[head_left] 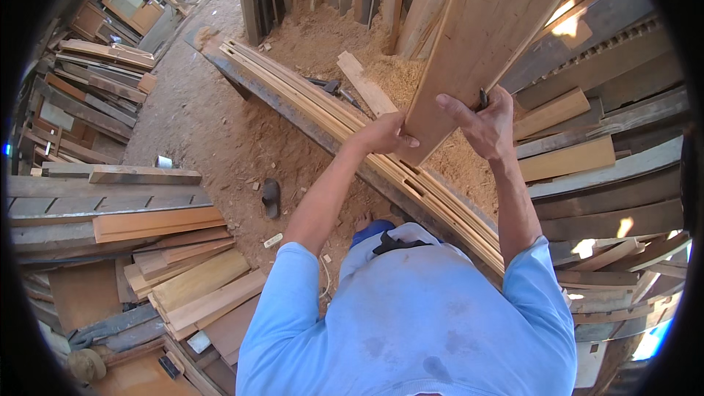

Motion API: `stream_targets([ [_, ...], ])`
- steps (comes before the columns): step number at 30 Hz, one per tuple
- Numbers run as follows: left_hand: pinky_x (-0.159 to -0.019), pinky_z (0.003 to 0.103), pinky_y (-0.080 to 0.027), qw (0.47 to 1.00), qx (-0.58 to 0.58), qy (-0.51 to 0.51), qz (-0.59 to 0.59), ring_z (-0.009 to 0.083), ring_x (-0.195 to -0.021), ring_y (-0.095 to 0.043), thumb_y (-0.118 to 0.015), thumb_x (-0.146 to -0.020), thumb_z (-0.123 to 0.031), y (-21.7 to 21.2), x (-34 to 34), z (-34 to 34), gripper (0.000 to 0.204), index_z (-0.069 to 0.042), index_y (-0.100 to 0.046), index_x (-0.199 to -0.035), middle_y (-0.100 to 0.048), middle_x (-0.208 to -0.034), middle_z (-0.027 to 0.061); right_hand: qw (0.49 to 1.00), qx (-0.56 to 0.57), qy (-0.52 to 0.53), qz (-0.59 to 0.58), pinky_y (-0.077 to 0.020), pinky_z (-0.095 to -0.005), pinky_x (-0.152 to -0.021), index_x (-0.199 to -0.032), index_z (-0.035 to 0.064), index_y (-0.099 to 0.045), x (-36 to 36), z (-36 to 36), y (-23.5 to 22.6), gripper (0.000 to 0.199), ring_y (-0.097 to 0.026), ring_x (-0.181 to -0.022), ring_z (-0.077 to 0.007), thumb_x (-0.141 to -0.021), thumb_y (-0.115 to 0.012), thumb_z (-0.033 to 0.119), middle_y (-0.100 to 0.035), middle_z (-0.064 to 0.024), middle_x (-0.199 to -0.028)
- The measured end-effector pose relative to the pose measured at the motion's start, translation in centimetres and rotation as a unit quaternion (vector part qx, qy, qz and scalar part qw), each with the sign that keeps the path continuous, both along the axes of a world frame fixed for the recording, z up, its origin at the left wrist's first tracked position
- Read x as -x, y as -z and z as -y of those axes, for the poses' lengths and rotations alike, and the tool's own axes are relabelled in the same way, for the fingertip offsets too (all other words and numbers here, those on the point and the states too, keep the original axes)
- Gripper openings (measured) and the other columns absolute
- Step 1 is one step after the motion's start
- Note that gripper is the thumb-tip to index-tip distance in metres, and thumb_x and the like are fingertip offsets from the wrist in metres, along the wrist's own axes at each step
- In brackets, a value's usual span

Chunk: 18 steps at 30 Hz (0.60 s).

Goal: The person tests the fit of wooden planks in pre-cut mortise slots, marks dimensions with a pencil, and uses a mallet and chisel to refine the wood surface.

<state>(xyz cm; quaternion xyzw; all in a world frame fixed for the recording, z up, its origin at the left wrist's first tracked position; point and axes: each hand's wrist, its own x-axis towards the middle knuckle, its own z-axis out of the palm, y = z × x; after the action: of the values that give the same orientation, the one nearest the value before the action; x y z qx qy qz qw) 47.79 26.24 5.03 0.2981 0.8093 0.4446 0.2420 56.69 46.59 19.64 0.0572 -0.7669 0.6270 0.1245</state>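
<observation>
A wide wooden plank [480,37] slants up and away in front of me, its near end tilted toward my body. My left hand [383,136] grips the lower left corner, thumb on the face and fingers behind it. Along the right edge, my right hand [485,123] is closed on the plank with its thumb laid over the face. A small dark object [483,98] pokes out between the right thumb and fingers; its kind is unclear. Beneath the plank, long narrow wooden strips [323,106] with slots cut in them lie side by side on a low bench [257,88].
Behind the bench a notched board offcut [367,84] and a dark tool [330,88] lie by sawdust [400,77]. Stacked boards [572,158] crowd the right, and more lumber [198,286] is piled at left. A dark sandal [270,198] and a white cup [163,162] are on the ground.
</observation>
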Motion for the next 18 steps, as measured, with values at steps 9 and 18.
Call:
stream_targets([
  [9,-0.097,0.040,-0.051,0.999,0.011,0.029,0.026,0.0285,-0.114,-0.065,-0.080,-0.082,-0.007,0.2,0.2,-0.6,0.067,-0.004,-0.047,-0.141,-0.068,-0.125,0.0173,0.997,0.059,0.045,0.006,-0.0590,-0.0332,-0.085,-0.113,-0.0054,-0.066,0.5,0.9,1.6,0.033,-0.070,-0.094,-0.0166,-0.087,-0.080,0.010,-0.074,-0.0119,-0.105],
  [18,-0.098,0.037,-0.051,0.997,-0.014,0.045,0.063,0.0226,-0.115,-0.064,-0.077,-0.083,0.001,2.2,2.0,0.1,0.060,-0.001,-0.052,-0.137,-0.069,-0.124,0.0129,0.997,0.071,0.021,-0.009,-0.0576,-0.0308,-0.082,-0.116,-0.0032,-0.067,1.8,1.9,1.0,0.035,-0.068,-0.094,-0.0130,-0.085,-0.080,0.009,-0.073,-0.0094,-0.106],
])
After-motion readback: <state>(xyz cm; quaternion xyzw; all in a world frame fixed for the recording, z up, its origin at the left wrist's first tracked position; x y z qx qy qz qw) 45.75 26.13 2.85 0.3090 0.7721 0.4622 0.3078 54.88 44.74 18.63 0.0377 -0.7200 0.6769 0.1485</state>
